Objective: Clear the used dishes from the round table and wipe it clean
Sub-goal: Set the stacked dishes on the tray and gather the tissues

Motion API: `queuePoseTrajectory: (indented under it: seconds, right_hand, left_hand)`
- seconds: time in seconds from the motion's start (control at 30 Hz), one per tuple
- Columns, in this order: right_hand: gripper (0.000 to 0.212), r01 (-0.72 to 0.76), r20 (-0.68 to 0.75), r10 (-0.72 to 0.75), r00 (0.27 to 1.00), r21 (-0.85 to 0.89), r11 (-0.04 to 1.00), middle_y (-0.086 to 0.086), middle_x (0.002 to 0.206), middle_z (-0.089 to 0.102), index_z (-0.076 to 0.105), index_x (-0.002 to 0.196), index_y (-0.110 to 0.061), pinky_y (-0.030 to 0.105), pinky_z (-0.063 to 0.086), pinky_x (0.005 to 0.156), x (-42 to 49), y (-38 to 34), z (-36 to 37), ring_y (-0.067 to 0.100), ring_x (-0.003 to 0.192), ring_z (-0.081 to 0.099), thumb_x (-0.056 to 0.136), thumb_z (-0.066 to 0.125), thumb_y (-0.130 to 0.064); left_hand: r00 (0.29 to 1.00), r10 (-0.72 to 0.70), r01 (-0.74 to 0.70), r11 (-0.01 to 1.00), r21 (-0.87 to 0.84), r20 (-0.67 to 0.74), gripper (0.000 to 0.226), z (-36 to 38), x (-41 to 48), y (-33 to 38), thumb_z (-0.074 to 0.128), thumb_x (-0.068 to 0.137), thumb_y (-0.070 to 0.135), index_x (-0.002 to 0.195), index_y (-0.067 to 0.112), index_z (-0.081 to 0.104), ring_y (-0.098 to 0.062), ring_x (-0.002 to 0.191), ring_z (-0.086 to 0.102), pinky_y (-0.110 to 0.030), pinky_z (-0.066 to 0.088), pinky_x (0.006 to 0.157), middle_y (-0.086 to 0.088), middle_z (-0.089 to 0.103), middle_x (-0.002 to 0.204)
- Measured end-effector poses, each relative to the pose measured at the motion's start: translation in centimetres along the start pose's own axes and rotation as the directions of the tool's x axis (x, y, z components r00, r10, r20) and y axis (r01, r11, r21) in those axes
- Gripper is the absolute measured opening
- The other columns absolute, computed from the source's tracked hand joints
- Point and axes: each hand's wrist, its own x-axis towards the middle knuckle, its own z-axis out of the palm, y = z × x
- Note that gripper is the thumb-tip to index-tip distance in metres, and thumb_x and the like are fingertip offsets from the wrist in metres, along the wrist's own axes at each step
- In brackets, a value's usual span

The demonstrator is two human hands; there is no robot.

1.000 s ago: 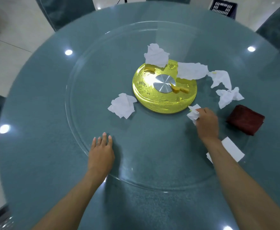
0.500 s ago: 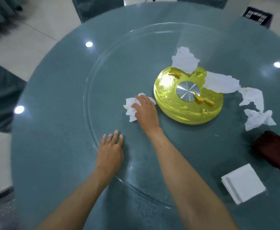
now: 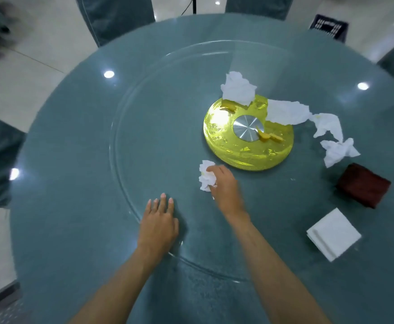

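While our left hand (image 3: 158, 226) lies flat, fingers straight, on the surface (image 3: 62, 183), our right hand (image 3: 224, 185) grips a crumpled tissue (image 3: 205, 176) — just beside the yellow hub (image 3: 221, 139) (more tissues (image 3: 238, 90) beyond).

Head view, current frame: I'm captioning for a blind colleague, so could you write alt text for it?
The right hand grips a crumpled tissue at a round glass table, while the left hand rests flat. Beyond lie a yellow disc, more tissues, a dark red cloth and folded napkins.
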Motion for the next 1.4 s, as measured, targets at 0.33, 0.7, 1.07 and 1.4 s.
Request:
queuePoseTrajectory:
  seconds: [0.33, 0.7, 1.07, 1.4]
  right_hand:
    - [0.032, -0.321, -0.225, 0.305, 0.925, -0.038, 0.946, 0.003, 0.109, 0.067, 0.077, 0.105, -0.009, 0.005, 0.043, 0.079, -17.6, 5.5, -8.0, 0.025, 0.097, 0.062, 0.079, 0.074, 0.008]
    - [0.055, -0.338, -0.149, 0.319, 0.936, -0.130, 0.932, 0.009, 0.132, 0.065, 0.074, 0.120, -0.010, 0.005, 0.037, 0.090, -22.3, 2.8, -3.9, 0.032, 0.116, 0.059, 0.077, 0.065, 0.023]
    - [0.053, -0.221, -0.087, 0.222, 0.971, 0.017, 0.975, -0.007, 0.114, 0.067, 0.075, 0.111, -0.021, 0.016, 0.042, 0.096, -19.3, -1.8, -2.0, 0.018, 0.114, 0.058, 0.076, 0.061, 0.016]
    - [0.056, -0.258, -0.383, 0.239, 0.892, 0.000, 0.966, 0.010, 0.114, 0.072, 0.074, 0.112, -0.008, 0.030, 0.042, 0.102, -14.3, 3.7, -11.6, 0.031, 0.109, 0.063, 0.065, 0.045, 0.005]
  left_hand:
    - [0.996, -0.023, 0.027, 0.999, -0.040, 0.089, 0.063, -1.0, 1.2, -1.4, 0.032, 0.105, 0.049, 0.149, 0.008, 0.050, -0.039, 0.138, 0.049, -0.055, 0.027, 0.121, -0.020, 0.042, 0.159]
    - [0.987, 0.087, -0.102, 0.988, -0.119, -0.133, 0.052, -3.5, -3.2, 0.3, 0.070, 0.094, 0.028, 0.144, 0.022, 0.059, -0.039, 0.138, 0.053, -0.061, 0.041, 0.110, -0.017, 0.050, 0.153]
    - [0.970, 0.239, -0.217, 0.941, -0.259, 0.054, 0.059, -1.0, -7.6, 6.2, 0.037, 0.105, 0.016, 0.162, 0.025, 0.028, -0.030, 0.137, 0.050, -0.041, 0.034, 0.116, -0.004, 0.031, 0.167]
    - [0.984, 0.038, -0.006, 0.984, -0.180, 0.172, 0.059, -1.0, -5.1, 7.3, 0.018, 0.108, 0.057, 0.163, 0.039, 0.011, -0.037, 0.149, 0.030, -0.055, 0.024, 0.119, -0.006, 0.025, 0.167]
